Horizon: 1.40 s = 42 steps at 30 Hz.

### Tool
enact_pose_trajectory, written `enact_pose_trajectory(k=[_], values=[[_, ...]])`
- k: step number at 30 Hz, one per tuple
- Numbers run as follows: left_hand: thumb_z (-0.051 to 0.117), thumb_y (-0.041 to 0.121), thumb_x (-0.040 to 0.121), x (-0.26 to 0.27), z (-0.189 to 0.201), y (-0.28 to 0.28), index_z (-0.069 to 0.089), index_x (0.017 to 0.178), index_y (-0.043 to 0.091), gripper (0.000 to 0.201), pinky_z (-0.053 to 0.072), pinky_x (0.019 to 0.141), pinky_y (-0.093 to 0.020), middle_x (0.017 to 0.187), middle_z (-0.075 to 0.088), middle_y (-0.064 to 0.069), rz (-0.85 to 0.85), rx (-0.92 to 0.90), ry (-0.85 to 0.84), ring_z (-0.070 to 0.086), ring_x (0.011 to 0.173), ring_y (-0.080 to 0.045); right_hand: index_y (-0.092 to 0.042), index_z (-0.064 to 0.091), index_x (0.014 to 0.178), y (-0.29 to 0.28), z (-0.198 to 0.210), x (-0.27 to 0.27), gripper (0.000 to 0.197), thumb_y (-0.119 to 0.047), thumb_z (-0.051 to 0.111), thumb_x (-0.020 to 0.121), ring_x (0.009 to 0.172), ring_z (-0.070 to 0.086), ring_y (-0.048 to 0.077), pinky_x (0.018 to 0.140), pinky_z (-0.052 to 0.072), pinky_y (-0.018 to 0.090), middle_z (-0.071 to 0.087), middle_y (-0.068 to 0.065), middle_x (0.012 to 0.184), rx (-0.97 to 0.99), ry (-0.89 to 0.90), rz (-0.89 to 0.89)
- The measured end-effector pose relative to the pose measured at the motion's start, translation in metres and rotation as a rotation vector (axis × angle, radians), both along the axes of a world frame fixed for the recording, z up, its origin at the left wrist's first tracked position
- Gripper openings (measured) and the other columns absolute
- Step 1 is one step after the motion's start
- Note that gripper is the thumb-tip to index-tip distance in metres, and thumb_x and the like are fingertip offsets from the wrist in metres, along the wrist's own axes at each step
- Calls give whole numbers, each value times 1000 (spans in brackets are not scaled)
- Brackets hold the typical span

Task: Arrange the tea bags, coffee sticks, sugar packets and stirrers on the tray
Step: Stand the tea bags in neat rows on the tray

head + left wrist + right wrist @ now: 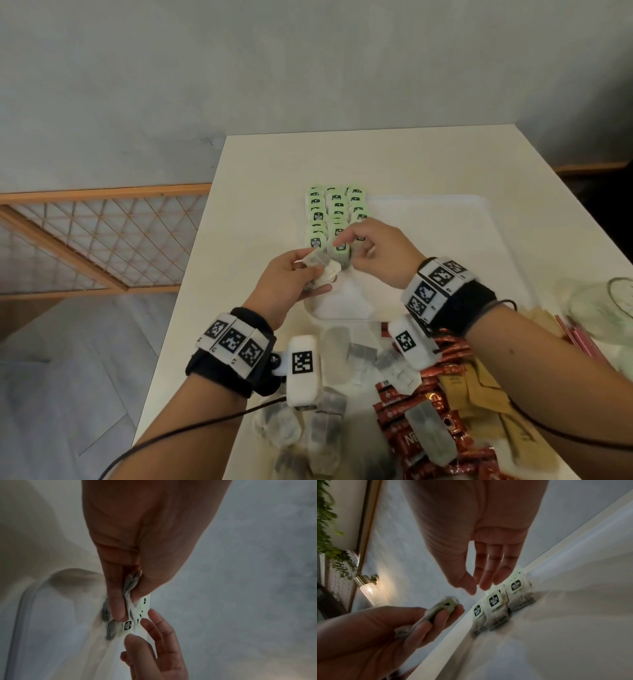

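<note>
Tea bags with green tags (337, 212) stand in three rows at the left end of the white tray (428, 212); the right wrist view shows them close up (494, 600). My left hand (310, 274) grips a small bunch of tea bags (323, 270) just in front of the rows, and the bunch also shows in the wrist views (131, 582) (436, 608). My right hand (349, 240) hovers over the nearest bags. Its fingers (485, 585) are loosely extended just above the tags and hold nothing.
On the table in front of the tray lie loose tea bags (325, 428), red coffee sticks (421, 421) and brown sugar packets (479, 401). Pink stirrers (579, 339) and a glass jar (603, 308) are at the right. The table's left edge (191, 274) is close by.
</note>
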<state>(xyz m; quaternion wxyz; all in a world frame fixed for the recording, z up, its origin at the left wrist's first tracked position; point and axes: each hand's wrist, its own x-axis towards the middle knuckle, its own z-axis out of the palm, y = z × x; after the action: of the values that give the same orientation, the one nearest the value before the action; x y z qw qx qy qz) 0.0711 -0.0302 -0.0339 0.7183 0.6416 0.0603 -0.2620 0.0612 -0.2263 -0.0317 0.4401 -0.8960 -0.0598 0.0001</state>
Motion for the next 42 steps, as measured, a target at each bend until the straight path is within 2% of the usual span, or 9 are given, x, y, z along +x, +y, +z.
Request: enact_pose_trajectory(k=[3, 10, 14, 19, 23, 29, 35, 38, 42], values=[[58, -6, 93, -5, 5, -7, 56, 127, 0, 34, 62, 70, -29, 112, 69, -20, -11, -20, 9, 68, 101, -32, -24, 72, 98, -7, 1, -17, 34, -4, 80, 72, 70, 56, 4, 67, 43, 9, 56, 1, 101, 29, 20, 102], [61, -13, 89, -17, 6, -13, 56, 126, 9, 44, 60, 81, -29, 95, 71, -7, -94, -29, 13, 70, 86, -17, -24, 75, 82, -16, -1, -33, 7, -24, 80, 78, 68, 59, 7, 72, 50, 23, 70, -8, 90, 72, -5, 6], [53, -15, 91, -23, 10, -16, 59, 101, 18, 35, 57, 90, -34, 56, 64, 9, -142, -45, 13, 65, 57, -4, -24, 71, 90, -16, -1, -36, 21, -12, 81, 76, 72, 64, 9, 73, 52, 20, 69, -9, 98, 72, 25, 76], [64, -10, 87, -22, 14, -13, 63, 121, 10, 39, 59, 84, -27, 93, 74, -4, -258, -8, 0, 70, 95, -18, -25, 76, 88, -18, -2, -34, 13, -16, 78, 79, 70, 60, 6, 72, 51, 21, 66, -12, 85, -3, -41, 52], [69, -11, 83, -22, 8, -9, 63, 125, 12, 48, 59, 81, -26, 106, 71, -11, -301, 41, 3, 70, 97, -20, -22, 77, 83, -23, -4, -34, 4, -20, 78, 79, 73, 64, 11, 73, 51, 24, 71, -7, 80, 49, -63, 38], [70, -5, 85, -18, -6, -9, 63, 120, 9, 37, 60, 76, -27, 97, 54, -7, -243, 259, -115, 63, 87, -21, -23, 65, 78, -30, -8, -32, 13, -18, 68, 89, 67, 68, 13, 73, 55, 33, 70, 1, 72, 112, 134, -68], [69, 2, 85, -7, -11, -7, 69, 104, 16, 24, 54, 66, -20, 83, 71, -4, -94, 351, -255, 66, 65, -14, -20, 68, 82, -40, -21, -10, 10, -25, 66, 90, 65, 64, 11, 68, 51, 25, 66, -7, 68, -169, 210, -202], [71, 3, 83, -2, -16, -3, 72, 102, 16, 22, 49, 66, -13, 84, 71, 1, -9, 368, -272, 66, 72, -5, -15, 69, 86, -39, -25, 4, 9, -23, 66, 90, 67, 64, 16, 72, 55, 31, 68, 0, 74, -127, 175, -299], [67, 2, 85, 5, -19, 1, 73, 98, 21, 24, 53, 77, -27, 87, 73, -3, 41, 338, -250, 65, 80, -14, -10, 69, 90, -32, -26, 18, 13, -23, 65, 91, 70, 64, 16, 77, 58, 35, 71, 5, 82, -70, 163, -344]])
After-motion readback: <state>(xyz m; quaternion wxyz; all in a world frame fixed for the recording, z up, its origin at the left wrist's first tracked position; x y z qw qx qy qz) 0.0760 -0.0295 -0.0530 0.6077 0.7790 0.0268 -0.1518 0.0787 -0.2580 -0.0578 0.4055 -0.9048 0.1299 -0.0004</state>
